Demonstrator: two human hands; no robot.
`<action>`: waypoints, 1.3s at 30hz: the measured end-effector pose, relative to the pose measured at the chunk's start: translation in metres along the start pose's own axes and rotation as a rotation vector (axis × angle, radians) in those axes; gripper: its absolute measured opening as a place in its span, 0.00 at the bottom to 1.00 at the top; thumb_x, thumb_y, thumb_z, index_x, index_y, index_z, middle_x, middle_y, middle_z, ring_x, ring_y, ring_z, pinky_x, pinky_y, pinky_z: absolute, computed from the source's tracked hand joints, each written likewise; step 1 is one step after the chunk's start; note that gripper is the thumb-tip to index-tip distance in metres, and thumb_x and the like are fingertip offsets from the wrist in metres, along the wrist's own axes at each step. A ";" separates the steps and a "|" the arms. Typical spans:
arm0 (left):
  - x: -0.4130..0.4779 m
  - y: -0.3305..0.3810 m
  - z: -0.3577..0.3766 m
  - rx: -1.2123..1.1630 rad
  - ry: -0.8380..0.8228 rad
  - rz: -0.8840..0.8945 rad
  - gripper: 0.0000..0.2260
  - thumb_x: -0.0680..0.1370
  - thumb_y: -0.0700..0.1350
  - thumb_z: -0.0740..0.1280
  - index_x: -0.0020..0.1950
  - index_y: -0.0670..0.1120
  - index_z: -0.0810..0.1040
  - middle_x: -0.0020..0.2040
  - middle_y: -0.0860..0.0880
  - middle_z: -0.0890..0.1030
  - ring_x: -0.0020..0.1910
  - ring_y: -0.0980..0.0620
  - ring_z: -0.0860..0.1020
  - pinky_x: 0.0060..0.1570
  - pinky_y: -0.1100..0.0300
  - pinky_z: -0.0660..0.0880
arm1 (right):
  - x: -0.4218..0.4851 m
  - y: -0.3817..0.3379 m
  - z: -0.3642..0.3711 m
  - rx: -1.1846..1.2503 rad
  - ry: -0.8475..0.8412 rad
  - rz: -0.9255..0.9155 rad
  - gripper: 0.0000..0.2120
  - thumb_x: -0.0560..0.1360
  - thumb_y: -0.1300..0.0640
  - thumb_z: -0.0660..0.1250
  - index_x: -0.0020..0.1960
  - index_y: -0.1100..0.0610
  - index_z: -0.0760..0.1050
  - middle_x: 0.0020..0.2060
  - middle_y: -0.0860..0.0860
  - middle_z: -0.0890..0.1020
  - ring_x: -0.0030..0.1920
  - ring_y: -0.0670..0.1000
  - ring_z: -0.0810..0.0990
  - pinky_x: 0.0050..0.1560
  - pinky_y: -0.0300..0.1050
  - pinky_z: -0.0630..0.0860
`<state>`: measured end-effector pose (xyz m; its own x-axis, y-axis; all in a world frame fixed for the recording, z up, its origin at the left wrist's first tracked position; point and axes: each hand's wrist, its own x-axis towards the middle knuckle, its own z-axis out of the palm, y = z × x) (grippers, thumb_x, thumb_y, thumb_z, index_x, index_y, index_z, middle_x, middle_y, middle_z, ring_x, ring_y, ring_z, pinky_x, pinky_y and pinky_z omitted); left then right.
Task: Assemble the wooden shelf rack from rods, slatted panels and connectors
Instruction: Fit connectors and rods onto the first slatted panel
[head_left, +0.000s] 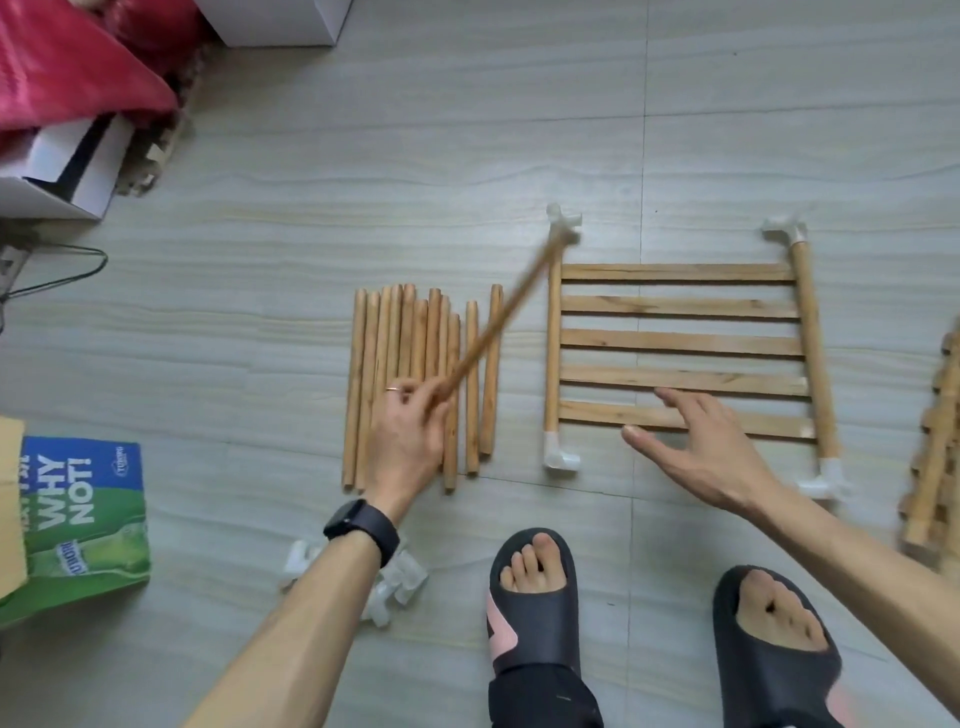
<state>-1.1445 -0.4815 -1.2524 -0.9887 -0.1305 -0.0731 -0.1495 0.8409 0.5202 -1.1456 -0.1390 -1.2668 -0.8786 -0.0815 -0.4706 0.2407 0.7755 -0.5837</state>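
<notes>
My left hand (410, 441) grips one end of a wooden rod (498, 317), which slants up and right, blurred, its far end near the top-left white connector (562, 218) of the slatted panel (680, 343). The panel lies flat on the floor with a rod along each side and a white connector at each corner. My right hand (701, 452) hovers open above the panel's lower slats. Several loose rods (415, 374) lie side by side on the floor under and beyond my left hand. A heap of white connectors (397, 582) sits partly hidden beneath my left forearm.
More slatted panels (935, 457) are stacked at the right edge. A green and blue carton (78, 519) lies at the left. White boxes (67, 171) and red cloth (67, 67) fill the upper left. My feet in black slippers (535, 603) stand below the panel.
</notes>
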 end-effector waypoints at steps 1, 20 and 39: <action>-0.007 0.015 0.009 0.056 -0.022 0.160 0.13 0.80 0.48 0.69 0.65 0.49 0.80 0.54 0.49 0.75 0.46 0.50 0.76 0.42 0.53 0.78 | -0.008 -0.008 -0.002 0.309 0.015 0.056 0.43 0.66 0.22 0.67 0.71 0.49 0.71 0.61 0.52 0.80 0.59 0.50 0.81 0.60 0.51 0.78; -0.051 0.074 0.097 -0.008 -0.337 -0.287 0.19 0.79 0.61 0.63 0.49 0.46 0.79 0.45 0.53 0.77 0.48 0.48 0.77 0.45 0.53 0.74 | -0.039 0.044 -0.004 1.152 0.435 0.634 0.12 0.80 0.52 0.66 0.43 0.59 0.76 0.26 0.51 0.77 0.24 0.48 0.76 0.28 0.42 0.74; -0.047 0.070 0.096 -0.117 -0.409 -0.288 0.18 0.84 0.54 0.59 0.61 0.44 0.81 0.49 0.47 0.85 0.52 0.45 0.81 0.55 0.50 0.76 | -0.048 0.051 0.012 1.250 0.297 0.540 0.14 0.81 0.51 0.69 0.42 0.60 0.79 0.30 0.53 0.81 0.31 0.51 0.81 0.35 0.43 0.79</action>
<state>-1.1090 -0.3659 -1.2939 -0.8328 -0.1120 -0.5421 -0.4372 0.7337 0.5201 -1.0863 -0.1029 -1.2820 -0.5755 0.3013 -0.7603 0.6408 -0.4116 -0.6481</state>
